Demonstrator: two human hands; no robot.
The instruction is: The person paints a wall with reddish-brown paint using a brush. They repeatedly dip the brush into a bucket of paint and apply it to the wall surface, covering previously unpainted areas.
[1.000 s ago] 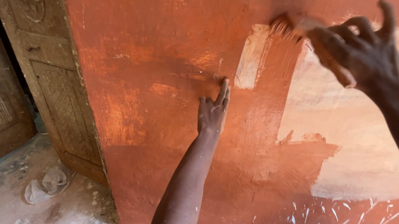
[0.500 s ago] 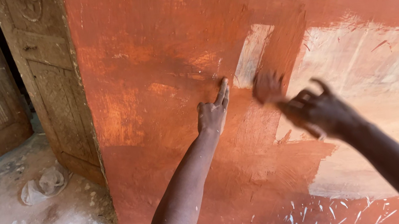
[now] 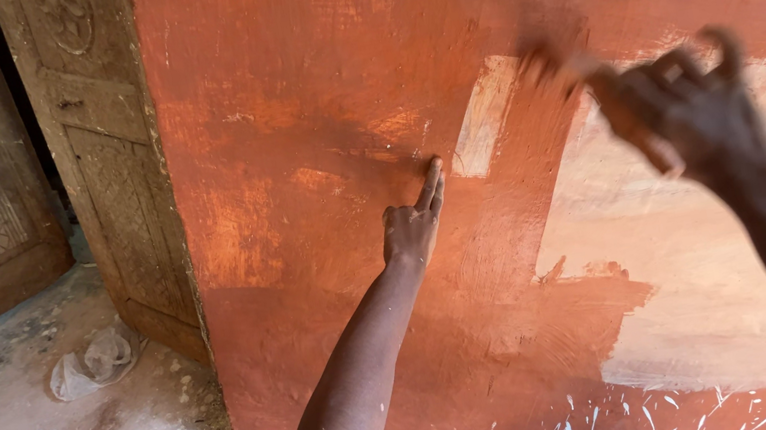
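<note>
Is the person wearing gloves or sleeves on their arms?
No. The left hand and right hand are bare, without gloves, rings or a watch. Both forearms are bare too, no sleeves showing. Reddish paint smears the blurred right fingertips.

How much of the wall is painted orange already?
Most of the wall looks coated orange-red, left side and top. The right hand, blurred, works at the edge of the pale patch; any tool is unclear. The left hand rests fingertips on the wall. That pale patch and a small strip remain uncovered.

Door [image 3: 109, 175] left of wall [image 3: 302, 75] — adjoining.
</note>
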